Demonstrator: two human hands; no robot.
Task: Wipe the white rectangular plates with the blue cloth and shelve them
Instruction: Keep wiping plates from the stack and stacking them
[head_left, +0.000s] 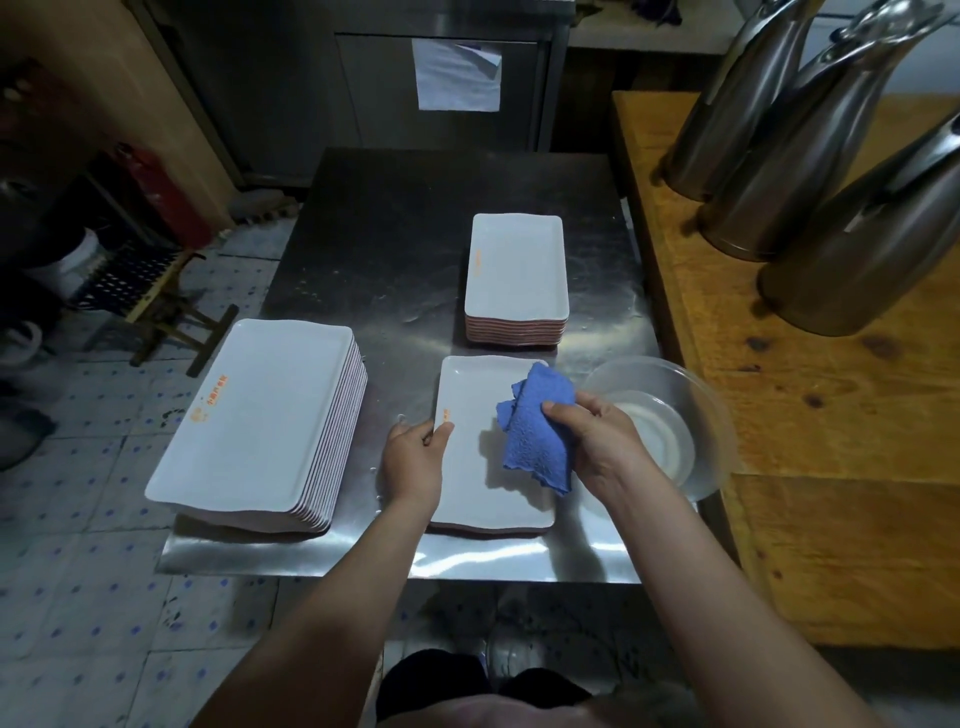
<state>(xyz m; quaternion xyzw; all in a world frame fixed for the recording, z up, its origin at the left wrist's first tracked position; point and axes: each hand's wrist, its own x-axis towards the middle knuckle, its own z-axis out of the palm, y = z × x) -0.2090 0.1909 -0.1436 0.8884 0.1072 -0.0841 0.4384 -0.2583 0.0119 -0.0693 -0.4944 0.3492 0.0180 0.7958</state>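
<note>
A single white rectangular plate (467, 499) lies flat near the front of the steel table (384, 228). My left hand (413, 454) grips its left edge, thumb on the rim. My right hand (597, 441) holds the folded blue cloth (537, 434) over the plate's right half; whether the cloth touches the plate is unclear. A tall stack of white plates (260, 426) sits at the table's left front corner. A second stack of white plates (514, 270) stands farther back, behind the single plate.
A clear bowl with a little water (670, 415) sits right beside my right hand. A wooden counter (810, 415) on the right carries steel jugs (779, 145). A metal cabinet (363, 83) stands behind the table. A stool (171, 306) is on the tiled floor at left.
</note>
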